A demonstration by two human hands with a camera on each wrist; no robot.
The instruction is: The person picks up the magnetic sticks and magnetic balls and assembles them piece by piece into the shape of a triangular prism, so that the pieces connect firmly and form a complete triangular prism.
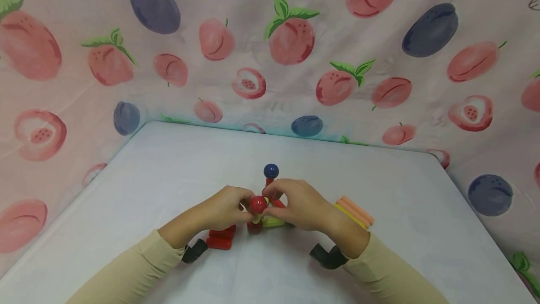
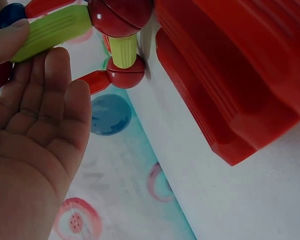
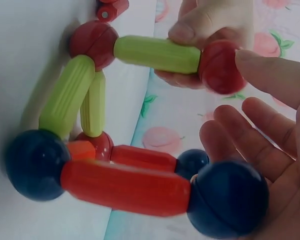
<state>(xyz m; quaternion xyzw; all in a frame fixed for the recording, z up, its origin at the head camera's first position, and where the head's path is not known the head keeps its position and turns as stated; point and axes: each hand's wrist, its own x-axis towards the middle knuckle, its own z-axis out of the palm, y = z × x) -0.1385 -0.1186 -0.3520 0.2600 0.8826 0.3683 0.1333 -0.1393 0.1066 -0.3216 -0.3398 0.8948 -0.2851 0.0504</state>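
Note:
A toy frame of ridged rods and balls stands on the table between the hands. My left hand [image 1: 225,208] pinches an upright yellow-green rod [image 3: 157,54]. On that rod's upper end sits a red ball [image 1: 258,204]; its lower end meets another red ball [image 3: 92,45] at the base. My right hand [image 1: 301,203] touches the upper red ball with the tip of its thumb [image 3: 270,75], the other fingers loosely bent. Close by the right palm, a blue ball [image 3: 227,197] tops an upright red rod [image 3: 125,187]. Farther back, another blue ball [image 1: 271,171] tops a red rod.
Loose red rods [image 1: 219,243] lie beside the left wrist. Orange rods [image 1: 356,210] and a yellow rod [image 1: 351,216] lie behind the right forearm. Dark curved pieces [image 1: 328,257] show by both wrists. A fruit-print cloth [image 1: 253,36] hangs behind the white table [image 1: 202,154].

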